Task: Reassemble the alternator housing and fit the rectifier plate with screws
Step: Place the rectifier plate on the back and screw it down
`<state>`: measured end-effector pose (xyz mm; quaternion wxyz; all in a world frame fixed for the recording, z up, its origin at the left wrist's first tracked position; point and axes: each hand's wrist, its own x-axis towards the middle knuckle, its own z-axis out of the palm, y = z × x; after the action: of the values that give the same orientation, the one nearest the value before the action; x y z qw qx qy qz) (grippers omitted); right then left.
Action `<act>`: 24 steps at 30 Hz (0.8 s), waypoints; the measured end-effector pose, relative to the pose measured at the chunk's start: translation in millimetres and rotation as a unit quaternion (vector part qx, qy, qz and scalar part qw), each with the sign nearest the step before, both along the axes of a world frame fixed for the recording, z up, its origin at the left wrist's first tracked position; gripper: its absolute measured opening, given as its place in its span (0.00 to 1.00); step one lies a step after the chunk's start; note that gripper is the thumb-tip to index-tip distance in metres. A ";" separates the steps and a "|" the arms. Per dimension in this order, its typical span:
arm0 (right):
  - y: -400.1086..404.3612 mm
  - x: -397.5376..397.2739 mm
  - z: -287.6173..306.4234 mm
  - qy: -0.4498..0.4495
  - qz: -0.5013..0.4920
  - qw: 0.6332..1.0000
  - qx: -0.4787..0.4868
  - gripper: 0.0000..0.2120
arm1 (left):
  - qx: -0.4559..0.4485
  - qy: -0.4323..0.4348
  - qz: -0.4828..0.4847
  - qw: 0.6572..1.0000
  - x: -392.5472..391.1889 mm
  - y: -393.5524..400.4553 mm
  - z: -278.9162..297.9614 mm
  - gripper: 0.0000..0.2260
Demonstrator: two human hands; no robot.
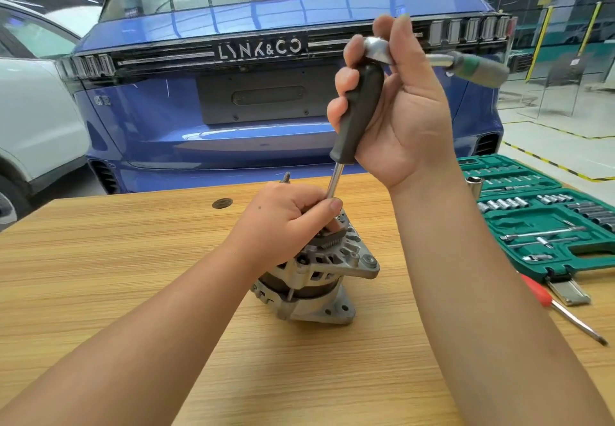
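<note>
The alternator (316,272) stands on end near the middle of the wooden table (100,259), its ribbed aluminium housing facing up. The left hand (286,222) rests on top of it with the fingers curled around the lower end of a driver's steel shaft (334,180); the thumb lies against the shaft. This hand covers most of the alternator's upper face, so the rectifier plate, the screw and the driver tip cannot be made out. A threaded stud (286,177) projects just behind the left hand.

The right hand (396,106) is raised above the alternator and grips the driver's black handle (359,116), fingers wrapped around it. At the top of the handle the same fingers also close on the chrome head of a ratchet (377,51), whose green-and-grey grip (479,69) extends to the right. How the ratchet joins the handle is hidden by the fingers.

To the right, an open green socket case (545,219) lies on the table, cut off by the frame edge. A red-handled screwdriver (562,309) lies just beside it. A blue car (266,92) stands behind the table.
</note>
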<state>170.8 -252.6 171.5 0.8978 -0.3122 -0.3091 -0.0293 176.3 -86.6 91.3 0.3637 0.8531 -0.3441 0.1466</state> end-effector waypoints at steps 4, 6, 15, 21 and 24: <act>13.2 -1.8 -1.1 -0.057 -0.208 0.976 -0.006 0.08 | -0.006 -0.006 0.005 1.000 -1.0 -0.9 0.2 0.13; 18.3 -0.6 -2.7 -0.086 -0.380 0.921 -0.019 0.06 | -0.006 -0.005 0.005 1.000 -2.1 -1.4 1.0 0.12; 4.0 2.2 3.0 0.083 -0.094 0.992 -0.031 0.29 | 0.018 -0.013 0.005 1.000 0.2 0.6 1.6 0.13; -5.2 1.1 -2.4 0.043 0.040 0.998 -0.034 0.19 | 0.008 -0.007 0.001 1.000 1.3 1.4 -0.7 0.14; -0.3 -2.2 -1.1 0.014 0.020 1.000 -0.014 0.13 | -0.003 -0.014 0.000 1.000 0.7 0.8 -2.0 0.15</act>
<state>168.6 -252.9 170.4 0.8982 -0.3188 -0.3028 -0.0025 176.9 -85.8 89.4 0.3616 0.8500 -0.3482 0.1594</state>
